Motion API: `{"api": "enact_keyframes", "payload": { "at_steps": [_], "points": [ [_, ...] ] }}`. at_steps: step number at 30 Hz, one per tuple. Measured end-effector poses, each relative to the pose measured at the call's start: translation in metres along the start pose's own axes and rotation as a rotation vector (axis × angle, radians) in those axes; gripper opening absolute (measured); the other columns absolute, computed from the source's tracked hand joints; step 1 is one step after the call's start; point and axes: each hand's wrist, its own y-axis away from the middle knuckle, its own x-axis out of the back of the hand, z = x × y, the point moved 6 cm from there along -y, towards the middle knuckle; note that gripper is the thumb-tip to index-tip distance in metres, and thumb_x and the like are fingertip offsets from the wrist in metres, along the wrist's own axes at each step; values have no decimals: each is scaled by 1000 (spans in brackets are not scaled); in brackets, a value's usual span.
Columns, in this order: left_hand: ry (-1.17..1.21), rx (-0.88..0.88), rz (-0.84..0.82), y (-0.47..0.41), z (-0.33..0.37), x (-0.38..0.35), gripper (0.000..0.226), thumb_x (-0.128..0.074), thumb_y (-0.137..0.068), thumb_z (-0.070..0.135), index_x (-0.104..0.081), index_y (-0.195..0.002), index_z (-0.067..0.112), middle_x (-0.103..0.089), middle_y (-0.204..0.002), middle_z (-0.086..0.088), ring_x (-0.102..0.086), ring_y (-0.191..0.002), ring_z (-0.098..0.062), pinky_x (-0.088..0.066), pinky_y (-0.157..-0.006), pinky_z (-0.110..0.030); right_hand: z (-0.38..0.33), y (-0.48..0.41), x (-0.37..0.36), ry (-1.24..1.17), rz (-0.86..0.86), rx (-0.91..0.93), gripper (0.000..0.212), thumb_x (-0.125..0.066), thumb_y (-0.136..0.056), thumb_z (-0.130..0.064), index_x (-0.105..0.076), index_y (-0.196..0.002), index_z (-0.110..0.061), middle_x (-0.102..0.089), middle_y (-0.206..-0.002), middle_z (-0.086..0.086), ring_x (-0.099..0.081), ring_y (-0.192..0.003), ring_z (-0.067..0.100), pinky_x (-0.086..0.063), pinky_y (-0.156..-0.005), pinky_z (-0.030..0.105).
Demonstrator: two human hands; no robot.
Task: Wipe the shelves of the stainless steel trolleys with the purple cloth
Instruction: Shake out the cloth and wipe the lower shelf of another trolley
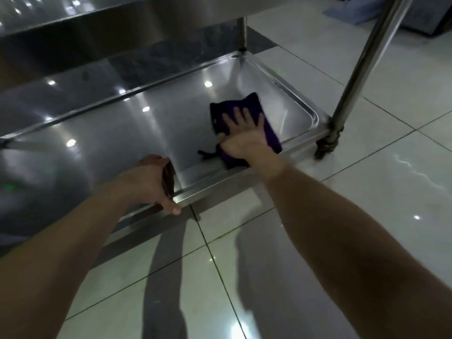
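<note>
Bottom shelf (146,133) of trolley (359,69) under wipe.
Right hand (241,135) presses flat, fingers spread, on purple cloth (244,102) near the shelf's right front corner; left hand (149,182) curls over the front rim (208,189), gripping it.

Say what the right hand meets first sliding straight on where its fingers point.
Probably the shelf's raised far rim, near the rear post; only bare steel lies between it and the right hand on the purple cloth. Depth is unclear.
</note>
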Motion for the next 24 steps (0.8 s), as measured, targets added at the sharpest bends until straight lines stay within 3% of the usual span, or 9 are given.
{"api": "enact_keyframes", "payload": {
  "at_steps": [3,5,7,9,12,16,19,24],
  "points": [
    [-8,4,14,0,-5,-4,158,-95,-38,82,-34,-165,10,-38,-166,-12,-39,-150,-32,-39,-122,-41,-85,8,-19,53,-71,358,72,-24,-108,-60,-4,-173,-37,8,-181,0,11,-166,24,13,-129,62],
    [-2,-2,19,-2,-8,-5,157,-95,-39,82,-32,-166,14,-35,-169,-10,-34,-154,-30,-38,-124,-43,-84,0,-21,49,-98,470,68,-26,-110,-60,-5,-172,-40,7,-181,-6,12,-166,19,13,-130,56],
    [13,-6,14,-3,-10,-6,162,-94,-39,82,-25,-169,15,-26,-175,-9,-23,-161,-29,-33,-128,-43,-48,-22,-9,20,-58,413,65,-30,-111,-59,-9,-171,-44,4,-181,-9,9,-166,16,8,-132,51],
    [32,-5,10,-4,-8,-5,168,-94,-40,82,-15,-172,15,-18,-178,-7,-14,-164,-27,-29,-130,-43,6,-48,10,-10,21,231,65,-35,-110,-57,-15,-170,-44,-1,-182,-6,4,-167,19,2,-133,51],
    [72,-13,38,-5,-5,-4,165,-95,-40,81,-17,-171,17,-22,-176,-4,-22,-161,-24,-31,-128,-39,64,-78,29,-40,95,20,67,-31,-110,-57,-17,-172,-37,-4,-182,3,1,-167,26,3,-132,57],
    [101,-17,36,-6,-4,-5,169,-93,-43,82,-5,-174,21,-4,-182,-1,-10,-167,-22,-24,-133,-43,48,-108,33,-41,107,-120,70,-26,-110,-57,-15,-173,-29,-3,-181,8,2,-167,33,6,-129,67],
    [95,-25,44,-8,-7,-4,167,-91,-46,83,-3,-174,22,0,-182,-1,-4,-168,-20,-21,-133,-43,-9,-132,33,-44,53,-12,69,-24,-112,-55,-11,-174,-28,0,-182,7,3,-167,33,5,-129,67],
    [64,-36,40,-7,-12,-2,165,-89,-47,85,-4,-174,22,0,-182,-4,-9,-167,-24,-21,-134,-43,-129,-117,13,-5,-28,329,67,-26,-111,-55,-14,-173,-33,-1,-182,1,3,-167,26,7,-130,64]
  ]
}}
